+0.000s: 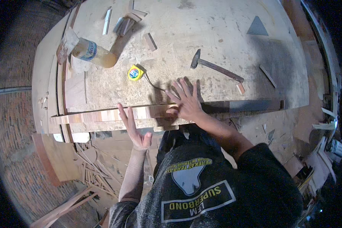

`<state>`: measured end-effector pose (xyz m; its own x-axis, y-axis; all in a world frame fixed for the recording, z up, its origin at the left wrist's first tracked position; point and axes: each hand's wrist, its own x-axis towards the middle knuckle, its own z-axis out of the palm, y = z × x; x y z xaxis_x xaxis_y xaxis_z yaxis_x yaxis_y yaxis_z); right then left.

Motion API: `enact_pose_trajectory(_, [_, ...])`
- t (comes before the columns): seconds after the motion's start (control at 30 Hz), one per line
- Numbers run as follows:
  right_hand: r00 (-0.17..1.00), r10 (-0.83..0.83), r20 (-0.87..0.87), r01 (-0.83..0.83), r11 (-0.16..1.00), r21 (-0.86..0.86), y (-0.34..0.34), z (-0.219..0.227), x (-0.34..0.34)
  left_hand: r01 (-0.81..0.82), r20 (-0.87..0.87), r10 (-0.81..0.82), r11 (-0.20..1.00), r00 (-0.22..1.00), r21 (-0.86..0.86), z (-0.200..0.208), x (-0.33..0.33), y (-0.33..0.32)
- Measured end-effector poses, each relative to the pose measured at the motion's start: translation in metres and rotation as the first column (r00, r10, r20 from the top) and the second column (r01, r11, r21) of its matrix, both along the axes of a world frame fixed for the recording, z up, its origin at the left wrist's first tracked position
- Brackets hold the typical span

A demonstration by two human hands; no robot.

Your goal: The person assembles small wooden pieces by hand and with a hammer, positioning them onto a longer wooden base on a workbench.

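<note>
A long strip of light and dark wood pieces (106, 115) runs along the near edge of the workbench. My left hand (136, 131) is at this edge, fingers stretched and apart, with nothing in it. Over a brown wood block (157, 111) on the strip lies my right hand (187, 104), its fingers spread toward the bench top; the thumb is at the block. A small pale wood piece (165, 128) juts out below the block. Just beyond my hands rests a yellow tape measure (135, 72), with a dark strap trailing to my right fingers.
A hammer (218, 70) lies to the right on the workbench (171, 45). At the left, a bottle of yellowish liquid (98, 56) lies tilted. Several wood offcuts (125, 26) and a grey triangular piece (257, 26) are farther back. Scrap strips (95, 171) litter the floor.
</note>
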<state>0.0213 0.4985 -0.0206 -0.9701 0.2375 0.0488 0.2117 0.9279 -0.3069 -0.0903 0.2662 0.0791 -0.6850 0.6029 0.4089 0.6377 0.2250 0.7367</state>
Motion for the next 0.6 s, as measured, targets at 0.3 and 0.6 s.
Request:
enact_pose_trajectory(0.3, [0.993, 0.079, 0.089, -0.079, 0.997, -0.006, -0.008, 0.079, -0.021, -0.070, 0.026, 0.068, 0.995, 0.997, 0.065, -0.013, 0.033, -0.004])
enact_pose_trajectory(0.6, [0.990, 0.073, 0.121, -0.081, 0.995, 0.063, -0.015, 0.039, -0.008, -0.005, -0.084, 0.008, 0.999, 0.996, 0.040, 0.012, 0.022, 0.027])
